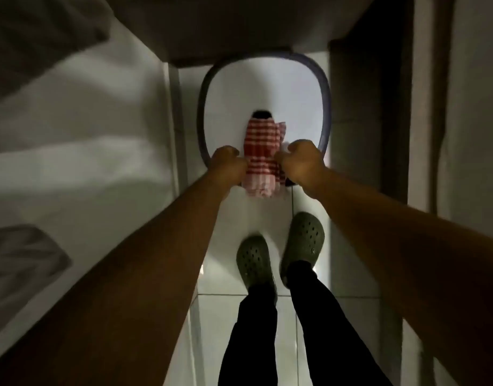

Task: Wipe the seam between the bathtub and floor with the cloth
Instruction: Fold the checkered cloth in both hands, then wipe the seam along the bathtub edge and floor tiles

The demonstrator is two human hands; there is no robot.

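Observation:
A red-and-white checked cloth (260,154) hangs stretched between my two hands over the near rim of a white basin with a dark blue rim (324,107). My left hand (228,162) grips the cloth's left edge and my right hand (301,160) grips its right edge, both fists closed. The white bathtub (86,121) fills the left side. Its seam with the tiled floor (175,135) runs along the tub's right wall, left of the basin and apart from the cloth.
My two feet in dark green clogs (281,257) stand on the pale tiled floor (348,316) just behind the basin. A dark wall or door edge (384,107) closes the right side. A grey mat (25,254) lies on the tub's ledge at the left.

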